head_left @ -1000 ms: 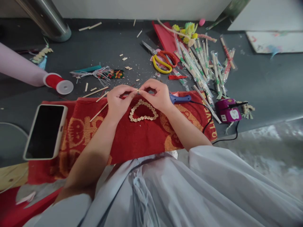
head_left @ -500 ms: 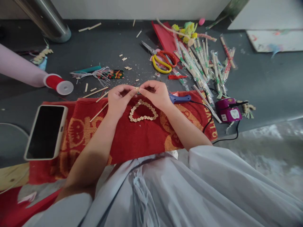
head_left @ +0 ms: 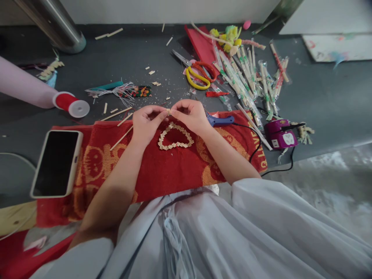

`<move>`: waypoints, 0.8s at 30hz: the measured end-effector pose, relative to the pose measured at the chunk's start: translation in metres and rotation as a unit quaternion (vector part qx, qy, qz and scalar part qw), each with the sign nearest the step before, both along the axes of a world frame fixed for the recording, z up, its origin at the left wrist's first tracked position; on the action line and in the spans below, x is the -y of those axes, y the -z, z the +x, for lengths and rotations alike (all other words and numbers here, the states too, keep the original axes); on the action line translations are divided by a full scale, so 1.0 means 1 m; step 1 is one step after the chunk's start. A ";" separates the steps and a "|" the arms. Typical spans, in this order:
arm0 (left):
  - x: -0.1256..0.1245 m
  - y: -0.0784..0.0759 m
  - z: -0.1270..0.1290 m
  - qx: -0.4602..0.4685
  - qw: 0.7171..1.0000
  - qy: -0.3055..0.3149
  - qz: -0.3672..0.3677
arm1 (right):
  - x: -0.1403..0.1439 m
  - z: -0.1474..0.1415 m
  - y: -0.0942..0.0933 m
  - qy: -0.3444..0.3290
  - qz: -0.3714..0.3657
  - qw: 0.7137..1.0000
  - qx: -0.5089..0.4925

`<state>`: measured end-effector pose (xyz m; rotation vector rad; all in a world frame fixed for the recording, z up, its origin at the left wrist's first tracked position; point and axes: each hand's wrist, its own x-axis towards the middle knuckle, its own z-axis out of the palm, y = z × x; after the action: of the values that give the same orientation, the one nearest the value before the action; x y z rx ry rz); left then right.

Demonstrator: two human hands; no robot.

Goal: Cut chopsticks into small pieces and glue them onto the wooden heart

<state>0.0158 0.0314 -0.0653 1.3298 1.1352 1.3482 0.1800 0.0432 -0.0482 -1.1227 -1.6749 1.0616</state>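
My left hand (head_left: 147,123) and my right hand (head_left: 190,115) meet fingertip to fingertip over the far edge of the red towel (head_left: 170,174). Between them they pinch a small cluster of cut wooden stick pieces (head_left: 168,111), mostly covered by the fingers. Just below, a heart-shaped ring of short wooden pieces (head_left: 176,145) lies flat on the towel. A blue-handled glue gun (head_left: 221,121) rests beside my right hand, its front part hidden by that hand. Thin wooden sticks (head_left: 122,138) lie next to my left hand.
Scissors (head_left: 198,77) lie beyond the hands, with several wrapped chopsticks (head_left: 241,81) to their right. A red thread spool (head_left: 71,104) and a phone (head_left: 56,162) are at left. A purple box (head_left: 280,134) with a black cord stands at right. Short cut pieces (head_left: 156,83) scatter the grey table.
Both hands stay almost in place, with the fingertips still pinching the small wooden cluster. The whole view shifts very slightly; nothing else visibly moves.
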 end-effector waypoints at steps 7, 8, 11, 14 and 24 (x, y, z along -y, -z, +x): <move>0.002 -0.002 -0.002 -0.061 0.997 -0.021 0.034 | 0.001 -0.002 -0.001 0.011 -0.001 1.000 0.008; 0.002 -0.002 -0.002 -0.068 0.997 -0.026 0.038 | 0.001 -0.002 -0.002 0.012 0.001 1.000 0.010; 0.002 -0.004 -0.002 -0.081 0.995 -0.041 0.047 | 0.001 -0.002 -0.002 0.021 0.011 1.000 0.016; 0.002 -0.005 -0.001 -0.085 0.994 -0.043 0.052 | 0.001 -0.003 -0.002 0.024 0.023 0.999 0.019; 0.003 -0.003 -0.001 -0.092 0.993 -0.042 0.059 | 0.000 -0.003 0.001 0.020 0.048 0.998 0.020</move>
<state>0.0146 0.0285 -0.0618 1.5325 1.2642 1.3939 0.1770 0.0427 -0.0489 -1.1174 -1.7086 0.9291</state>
